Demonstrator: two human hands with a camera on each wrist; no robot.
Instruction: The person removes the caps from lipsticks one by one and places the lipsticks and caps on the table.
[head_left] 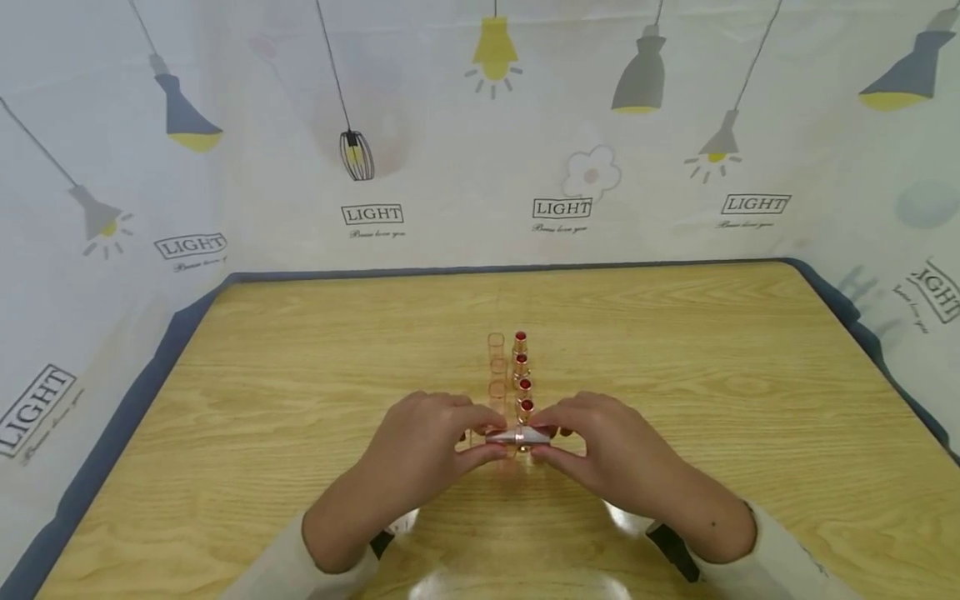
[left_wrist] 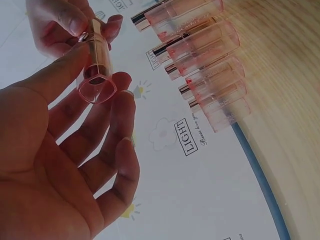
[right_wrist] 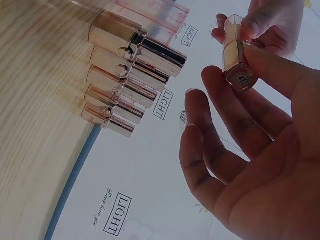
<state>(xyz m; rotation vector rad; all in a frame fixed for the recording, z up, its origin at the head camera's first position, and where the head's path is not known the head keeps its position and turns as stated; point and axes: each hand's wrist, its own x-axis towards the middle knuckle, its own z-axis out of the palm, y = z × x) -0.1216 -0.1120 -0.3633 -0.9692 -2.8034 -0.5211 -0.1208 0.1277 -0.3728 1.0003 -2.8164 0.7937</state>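
Note:
A lipstick [head_left: 517, 436] lies sideways between the two hands, over the near end of two standing rows. My left hand [head_left: 420, 454] pinches its clear pink cap [left_wrist: 97, 92] between thumb and fingers. At the other end, my right hand [head_left: 618, 446] grips the gold base [right_wrist: 239, 72], which bears a round label. Through the cap the dark red lipstick tip is visible in the left wrist view. Just beyond the hands stand several uncapped lipsticks [head_left: 525, 386] with red tips. To their left is a row of clear pink caps [head_left: 497, 389].
The light wood table [head_left: 300, 358] carries both rows near its middle. A white cloth printed with lamps [head_left: 450, 142] hangs behind and along both sides, with a dark blue border [head_left: 480, 270] at the table's back edge.

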